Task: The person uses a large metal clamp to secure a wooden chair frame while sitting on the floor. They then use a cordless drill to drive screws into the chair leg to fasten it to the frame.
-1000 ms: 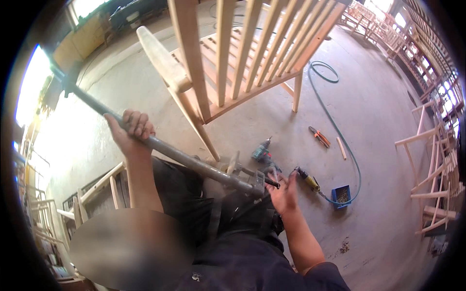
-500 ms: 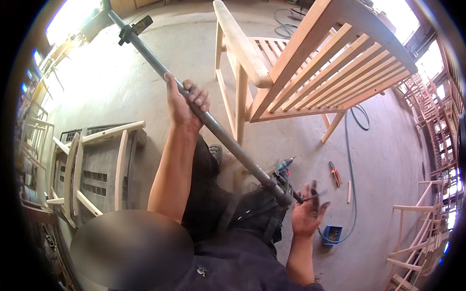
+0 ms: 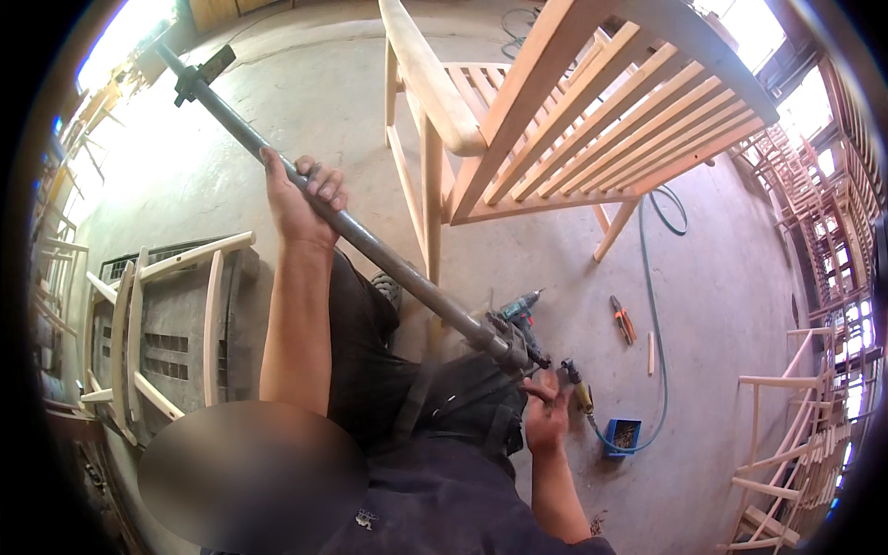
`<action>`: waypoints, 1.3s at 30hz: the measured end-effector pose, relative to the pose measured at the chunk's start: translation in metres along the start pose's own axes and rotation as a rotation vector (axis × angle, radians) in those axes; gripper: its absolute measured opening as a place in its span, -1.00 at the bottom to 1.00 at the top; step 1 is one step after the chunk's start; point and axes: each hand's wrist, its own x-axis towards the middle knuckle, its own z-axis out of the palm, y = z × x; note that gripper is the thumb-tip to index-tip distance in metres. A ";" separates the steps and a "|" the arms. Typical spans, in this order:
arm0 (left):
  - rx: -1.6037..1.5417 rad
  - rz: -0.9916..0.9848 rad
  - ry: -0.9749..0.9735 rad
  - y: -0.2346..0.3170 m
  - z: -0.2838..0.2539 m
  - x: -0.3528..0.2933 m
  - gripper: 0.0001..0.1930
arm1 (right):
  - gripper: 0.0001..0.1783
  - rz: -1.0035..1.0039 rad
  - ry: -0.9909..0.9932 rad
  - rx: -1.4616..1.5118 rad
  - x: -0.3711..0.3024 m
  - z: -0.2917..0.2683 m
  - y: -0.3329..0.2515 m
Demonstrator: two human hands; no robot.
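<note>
A long grey metal bar clamp [image 3: 393, 266] runs on a slant across a workshop floor [image 3: 740, 259], from the upper left of the frame to just below its centre, over the worker's dark-clad legs; the left hand [image 3: 307, 199], left of centre, is wrapped around the bar, fingers curled over the top. The right hand [image 3: 548, 416], below centre and to the right, is partly curled at the screw end [image 3: 504, 347], its fingertips by the dark handle; whether they pinch it or merely brush it cannot be told.

The bar looks heavy and rigid, likely smooth enough to slide in a loose palm; a bracket [image 3: 191, 83] near its far tip and the bulky screw end probably weight both ends, so a full-fist hold near the middle, with a second hand at the screw end, should balance it best; it seems hardly fragile, though bare wood could dent against it.

A slatted wooden chair [image 3: 520, 109] stands at upper centre, apart from the clamp; a drill [image 3: 518, 307], orange-handled pliers [image 3: 623, 324] and a blue box [image 3: 622, 451] lie right of centre.
</note>
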 end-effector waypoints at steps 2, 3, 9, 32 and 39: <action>0.021 0.018 0.015 0.002 0.001 -0.002 -0.37 | -0.21 0.214 0.094 0.393 0.024 0.002 0.004; 0.032 0.026 0.023 0.002 0.001 -0.004 -0.37 | -0.20 0.318 0.143 0.591 0.040 0.006 0.001; -0.015 0.034 -0.023 0.007 -0.002 -0.001 -0.38 | -0.18 -0.003 0.033 0.208 0.030 0.024 -0.028; 0.050 0.043 0.056 -0.018 0.016 -0.008 -0.38 | -0.21 -0.378 -0.270 -1.131 0.070 0.096 -0.085; 0.060 0.026 -0.246 -0.025 0.029 -0.032 -0.34 | -0.37 -0.285 -0.114 -0.927 0.064 0.056 -0.072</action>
